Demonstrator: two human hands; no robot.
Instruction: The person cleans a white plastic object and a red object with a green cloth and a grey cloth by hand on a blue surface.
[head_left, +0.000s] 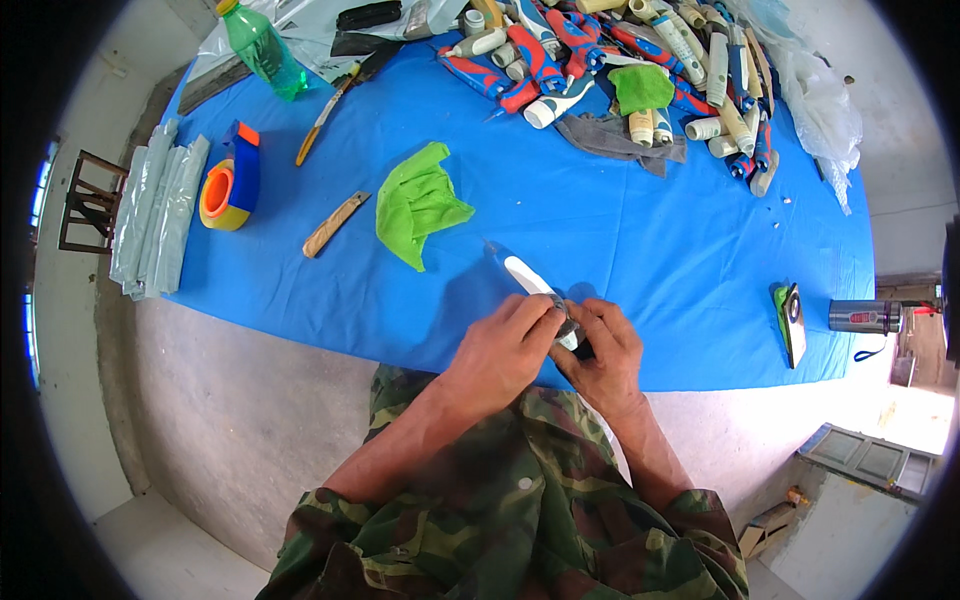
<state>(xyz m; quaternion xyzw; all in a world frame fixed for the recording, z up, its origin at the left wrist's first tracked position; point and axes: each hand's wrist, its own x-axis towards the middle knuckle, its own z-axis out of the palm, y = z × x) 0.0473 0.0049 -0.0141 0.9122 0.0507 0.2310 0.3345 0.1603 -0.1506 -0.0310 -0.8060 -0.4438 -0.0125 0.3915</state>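
Both hands meet at the table's near edge around a white and blue pen-shaped handheld tool with a thin tip pointing up and left. My left hand grips its lower body from the left. My right hand pinches a dark grey cloth wrapped around the tool's rear end, whose white tip shows between the hands. Beyond them a crumpled green cloth lies on the blue table cover. A box cutter with a tan handle rests left of that cloth.
At the back are piled red-blue and white handheld tools, a small green cloth and a grey cloth. To the left stand a green bottle, a tape dispenser and folded plastic bags. A phone and steel flask are right.
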